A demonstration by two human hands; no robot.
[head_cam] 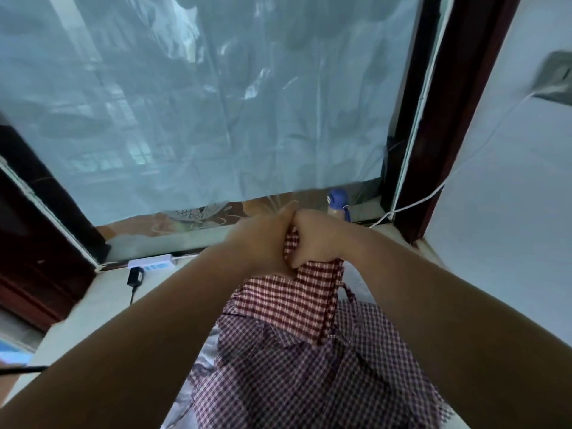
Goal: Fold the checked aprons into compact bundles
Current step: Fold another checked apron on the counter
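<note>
Gripping the top edge of a folded red-checked apron [297, 300], the left hand [263, 243] and right hand [320, 239] are pressed together, their fingers curled round the cloth. It hangs just above a purple-checked apron [294, 385], which lies spread below and is cut off at the bottom edge. A blue bottle [338, 198] is half hidden behind the right hand, and the markings on the white power strip [151, 263] are too blurred to read.

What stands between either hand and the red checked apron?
Nothing visible. The left hand and right hand both grip the red checked apron at its top, above the purple checked apron.
</note>
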